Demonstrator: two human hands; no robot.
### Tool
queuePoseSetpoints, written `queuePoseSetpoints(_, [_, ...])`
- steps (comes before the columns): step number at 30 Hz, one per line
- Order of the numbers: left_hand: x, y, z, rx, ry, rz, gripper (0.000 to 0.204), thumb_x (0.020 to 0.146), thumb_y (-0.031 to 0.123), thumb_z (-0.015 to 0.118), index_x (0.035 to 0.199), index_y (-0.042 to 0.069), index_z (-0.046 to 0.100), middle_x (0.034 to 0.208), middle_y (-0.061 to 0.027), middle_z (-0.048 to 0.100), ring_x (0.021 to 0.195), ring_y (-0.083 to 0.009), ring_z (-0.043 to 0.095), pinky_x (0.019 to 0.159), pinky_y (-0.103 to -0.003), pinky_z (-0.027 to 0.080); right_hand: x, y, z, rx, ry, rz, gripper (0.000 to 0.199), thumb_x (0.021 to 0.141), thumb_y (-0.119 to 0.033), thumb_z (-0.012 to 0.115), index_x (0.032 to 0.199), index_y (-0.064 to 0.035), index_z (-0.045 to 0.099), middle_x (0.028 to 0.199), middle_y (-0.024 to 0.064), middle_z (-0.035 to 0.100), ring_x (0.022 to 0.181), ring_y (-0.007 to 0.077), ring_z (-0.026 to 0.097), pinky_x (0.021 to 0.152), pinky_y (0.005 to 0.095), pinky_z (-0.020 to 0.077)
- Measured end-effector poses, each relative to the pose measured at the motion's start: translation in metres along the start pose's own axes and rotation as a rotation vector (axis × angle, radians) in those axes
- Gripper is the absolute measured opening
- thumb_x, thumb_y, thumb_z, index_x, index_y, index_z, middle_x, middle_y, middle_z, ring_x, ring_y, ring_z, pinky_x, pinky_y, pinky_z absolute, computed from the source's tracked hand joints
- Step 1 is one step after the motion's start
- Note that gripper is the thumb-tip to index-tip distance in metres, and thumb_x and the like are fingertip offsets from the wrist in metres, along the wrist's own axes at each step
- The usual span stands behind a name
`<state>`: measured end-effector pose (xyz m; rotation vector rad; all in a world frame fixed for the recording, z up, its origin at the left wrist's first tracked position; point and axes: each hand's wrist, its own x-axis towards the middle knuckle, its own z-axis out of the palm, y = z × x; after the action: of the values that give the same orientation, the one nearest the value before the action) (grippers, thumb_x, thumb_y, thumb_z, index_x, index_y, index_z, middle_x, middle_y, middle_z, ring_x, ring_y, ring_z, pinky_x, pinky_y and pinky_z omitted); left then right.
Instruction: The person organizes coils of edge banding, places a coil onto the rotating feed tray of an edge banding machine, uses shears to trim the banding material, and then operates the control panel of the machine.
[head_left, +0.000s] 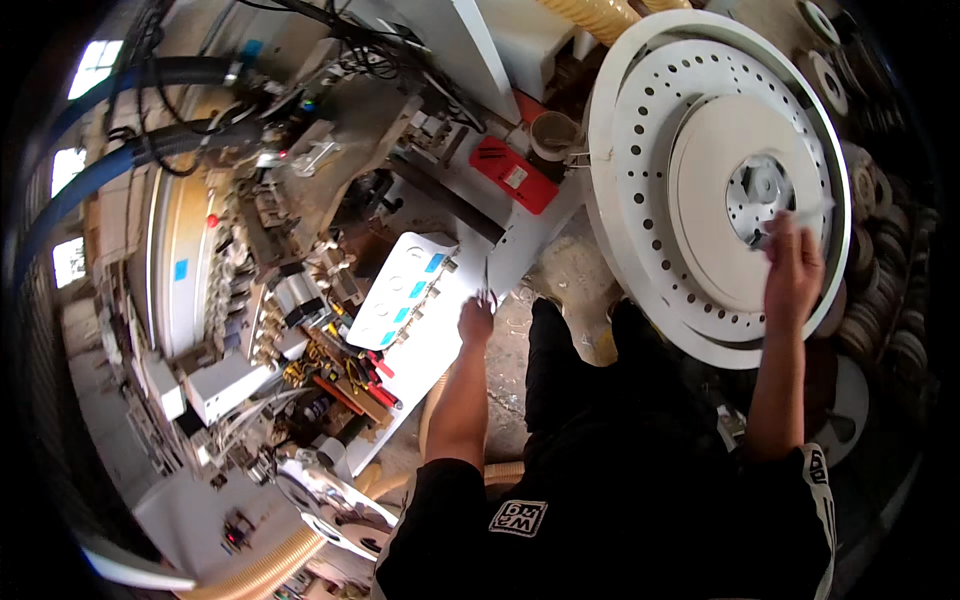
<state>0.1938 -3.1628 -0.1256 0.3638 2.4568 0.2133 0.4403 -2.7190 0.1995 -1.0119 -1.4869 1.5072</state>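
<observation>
My left hand [477,322] is closed around the handle end of what look like small scissors [487,278], their thin blades pointing away from me over the edge of the white bench. On my right, my right hand [793,268] is raised in front of a large white reel [640,190] with a ring of round holes. Its fingers are pinched together, and a pale smear beside them is too blurred to name. Behind that hand, a thick cream-coloured roll [715,190] sits on the reel around a metal hub [762,186].
A white panel with blue labels [400,290] lies on the bench [440,345], with a red case [513,175] farther off. Pliers and other hand tools [345,375] crowd the machine side. Stacked rolls [880,260] stand at far right; a ribbed hose [270,565] runs at lower left.
</observation>
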Motion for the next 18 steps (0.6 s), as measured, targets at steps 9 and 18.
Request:
queuePoseSetpoints(9, [-0.092, 0.163, -0.190, -0.549, -0.037, 1.035, 0.050, 0.083, 0.018, 0.078, 0.129, 0.009, 0.060, 0.088, -0.0083, 0.068, 0.073, -0.0264, 0.067, 0.068, -0.037, 0.054, -0.118, 0.013, 0.156, 0.207, -0.361, 0.809, 0.021, 0.104, -0.023, 0.056, 0.112, -0.0043, 0.060, 0.092, 0.0069, 0.073, 0.051, 0.0063, 0.050, 0.046, 0.0203, 0.0407])
queuePoseSetpoints(18, [-0.110, 0.119, -0.246, -0.148, 0.089, 1.296, 0.014, 0.078, 0.013, 0.070, 0.091, 0.009, 0.068, 0.080, -0.0058, 0.067, 0.072, -0.0266, 0.065, 0.062, -0.037, 0.052, -0.072, -0.001, 0.178, -0.097, -0.539, 0.467, 0.031, 0.100, -0.021, 0.063, 0.123, -0.0012, 0.059, 0.108, 0.0109, 0.073, 0.069, 0.0118, 0.065, 0.057, 0.0235, 0.0527])
